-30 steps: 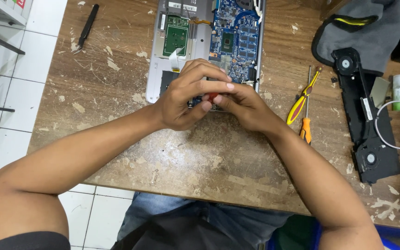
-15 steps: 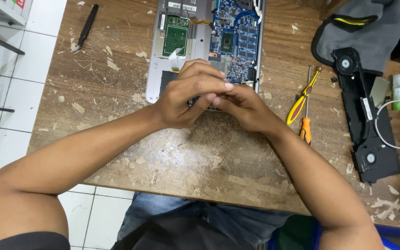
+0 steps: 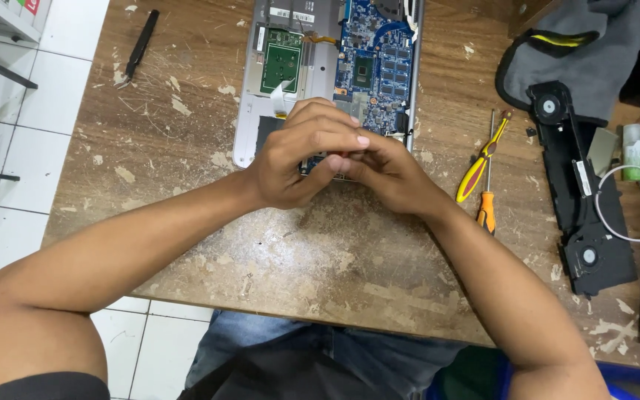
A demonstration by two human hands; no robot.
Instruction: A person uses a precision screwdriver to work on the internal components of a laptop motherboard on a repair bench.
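The near edge of the opened laptop point(image 3: 290, 96) is covered at frame centre by the left hand point(image 3: 301, 159) and right hand point(image 3: 390, 174), so whatever is pinched between the fingers cannot be made out. The laptop's far part is cut off by the top edge. The grey bag point(image 3: 601, 52), upper right, is cropped, as is the white cable point(image 3: 624, 178) at the right edge.

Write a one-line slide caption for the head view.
Left hand and right hand clasped together over an opened laptop on a worn wooden table, two screwdrivers alongside.
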